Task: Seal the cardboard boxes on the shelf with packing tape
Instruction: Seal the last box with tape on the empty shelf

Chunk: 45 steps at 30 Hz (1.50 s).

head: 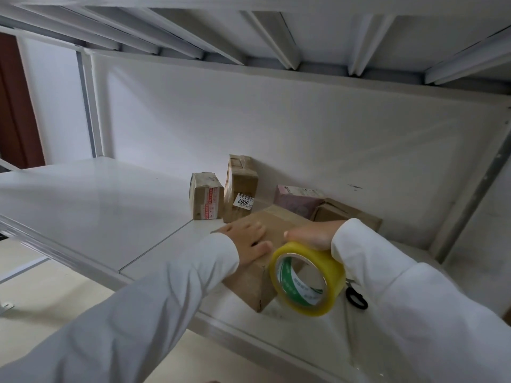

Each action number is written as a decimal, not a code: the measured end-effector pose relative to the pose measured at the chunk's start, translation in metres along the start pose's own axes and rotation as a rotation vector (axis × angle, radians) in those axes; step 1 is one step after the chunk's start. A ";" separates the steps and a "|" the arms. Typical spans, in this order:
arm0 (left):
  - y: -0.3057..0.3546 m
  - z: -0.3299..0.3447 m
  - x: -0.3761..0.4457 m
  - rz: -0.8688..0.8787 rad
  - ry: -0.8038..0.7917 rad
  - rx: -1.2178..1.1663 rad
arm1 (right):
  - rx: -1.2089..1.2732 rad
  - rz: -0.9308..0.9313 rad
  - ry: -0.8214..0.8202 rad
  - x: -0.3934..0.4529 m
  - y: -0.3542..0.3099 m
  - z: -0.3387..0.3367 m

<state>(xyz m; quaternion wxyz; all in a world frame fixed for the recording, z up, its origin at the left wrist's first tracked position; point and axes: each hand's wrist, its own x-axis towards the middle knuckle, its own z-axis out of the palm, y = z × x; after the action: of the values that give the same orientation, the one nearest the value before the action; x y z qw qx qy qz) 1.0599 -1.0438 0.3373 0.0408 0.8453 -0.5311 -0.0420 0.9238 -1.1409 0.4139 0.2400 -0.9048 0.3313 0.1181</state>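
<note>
Head view looks down onto a white metal shelf (91, 205) where a brown cardboard box (255, 283) lies near the front edge, one corner turned toward the camera. On its top, the left hand (246, 239) rests flat, fingers straight and spread, pressing the lid near the left edge; a white sleeve covers the arm to the wrist. Beside it, the right hand (311, 234) grasps a roll of yellowish packing tape (307, 280), fingers over the top of the roll, which hangs against the box's right front side, its green-printed core facing the camera. Whether tape is already stuck to the box cannot be made out. Just right of the roll, black scissor handles (356, 297) show partly from under the right sleeve, lying on the shelf. Behind the box, against the back panel, stand 2 small taped cartons: a short one (206, 200) with red-printed tape and a taller one (240, 189) bearing a white label reading 5007. Right of these lie a pale pink package (297, 199) and another brown carton (343, 212), largely hidden by the right hand and sleeve.
</note>
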 end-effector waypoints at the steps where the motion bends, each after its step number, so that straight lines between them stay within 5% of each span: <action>1: -0.004 0.001 0.007 -0.078 -0.036 -0.019 | 0.000 0.004 -0.001 0.002 0.003 0.000; 6: -0.018 -0.005 0.019 -0.520 -0.063 -0.220 | 0.028 0.021 -0.031 0.007 0.014 0.006; 8: -0.010 -0.007 0.018 -0.482 0.019 -0.134 | 0.046 0.015 -0.030 0.009 0.014 0.005; 11: -0.004 -0.001 0.015 -0.170 0.069 -0.152 | 0.014 -0.006 -0.039 0.008 0.012 0.004; 14: -0.015 0.002 0.012 -0.276 0.090 -0.251 | 0.079 -0.064 -0.064 0.004 0.018 0.004; 17: -0.021 -0.005 0.018 -0.397 0.069 -0.297 | 0.410 -0.151 -0.056 -0.003 0.025 0.001; 21: -0.037 -0.010 0.028 -0.465 0.044 -0.781 | 0.851 -0.432 0.033 -0.012 0.014 -0.011; 24: -0.044 0.001 0.024 -0.556 0.291 -1.218 | 1.041 -0.533 0.160 -0.001 -0.015 -0.008; 28: -0.050 0.021 0.008 -0.400 0.809 -1.041 | 1.016 -0.480 0.305 0.021 -0.053 -0.007; 31: -0.048 0.032 -0.012 -0.157 0.716 -0.989 | 0.923 -0.428 0.350 0.036 -0.073 -0.012; 34: -0.048 0.036 -0.018 -0.101 0.559 -0.929 | 0.934 -0.388 0.371 0.044 -0.089 -0.009; 40: -0.044 0.038 -0.017 -0.237 0.577 -0.707 | 0.940 -0.380 0.423 0.051 -0.096 0.002; 45: -0.056 0.038 -0.009 -0.321 0.539 -0.781 | 0.608 -0.294 0.386 0.048 -0.099 -0.013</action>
<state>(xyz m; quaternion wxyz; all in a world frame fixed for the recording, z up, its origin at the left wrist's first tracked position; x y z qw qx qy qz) 1.1020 -1.0120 0.2935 0.4828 0.8189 -0.3096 -0.0235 1.0260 -1.1075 0.4422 0.4447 -0.8358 0.2572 -0.1936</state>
